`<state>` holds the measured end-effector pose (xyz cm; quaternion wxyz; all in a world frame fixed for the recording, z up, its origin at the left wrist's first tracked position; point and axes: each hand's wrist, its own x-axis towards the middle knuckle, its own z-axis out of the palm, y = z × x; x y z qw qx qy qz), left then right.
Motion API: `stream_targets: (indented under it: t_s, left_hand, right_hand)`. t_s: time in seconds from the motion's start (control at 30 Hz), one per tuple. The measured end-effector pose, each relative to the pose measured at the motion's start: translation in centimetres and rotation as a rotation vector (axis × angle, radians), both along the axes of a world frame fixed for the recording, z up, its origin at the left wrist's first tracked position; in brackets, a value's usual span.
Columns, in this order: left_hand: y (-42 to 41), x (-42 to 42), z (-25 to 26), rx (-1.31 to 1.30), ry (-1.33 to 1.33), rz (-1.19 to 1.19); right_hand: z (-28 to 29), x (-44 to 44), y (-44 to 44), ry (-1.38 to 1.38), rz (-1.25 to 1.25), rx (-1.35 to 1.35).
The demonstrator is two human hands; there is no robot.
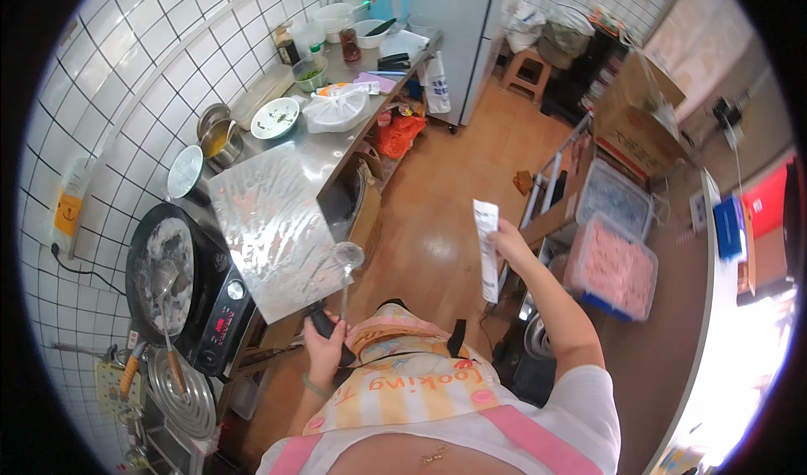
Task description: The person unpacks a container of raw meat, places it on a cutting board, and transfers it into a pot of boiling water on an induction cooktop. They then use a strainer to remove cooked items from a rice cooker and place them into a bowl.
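In my left hand [325,349] are the black handle of a wide flat metal sheet [274,232], smeared with pinkish residue, and a metal spoon [348,255] with a thin handle. My right hand [506,242] pinches a long white paper slip [486,251] that bears writing, held out over the floor. Left of the metal sheet, a black wok [140,273] holds whitish, foamy liquid, with a wire skimmer [165,276] resting in it. Beside the wok, an induction cooker's panel [222,327] shows lit red digits.
A steel counter [309,160] carries a white bowl [275,119], a pot of yellow liquid [222,144] and a bagged container [337,110]. On the right stand a tub of pink minced meat [618,267] and a cardboard box [637,119]. A refrigerator [441,27] and a stool [528,74] are farther off.
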<state>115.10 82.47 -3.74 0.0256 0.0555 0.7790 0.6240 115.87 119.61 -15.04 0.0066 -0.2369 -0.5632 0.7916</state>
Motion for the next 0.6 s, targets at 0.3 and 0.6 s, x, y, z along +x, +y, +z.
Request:
stream_targets:
  t_s: [0.3, 0.6]
  left_hand:
    - [9.1, -13.1, 0.6, 0.212, 0.061, 0.196]
    - [15.6, -23.3, 4.7, 0.239, 0.024, 0.39]
  right_hand:
    - [5.4, -27.9, 6.6, 0.289, 0.119, 0.552]
    - [12.0, -41.1, 13.6, 0.238, 0.159, 0.091]
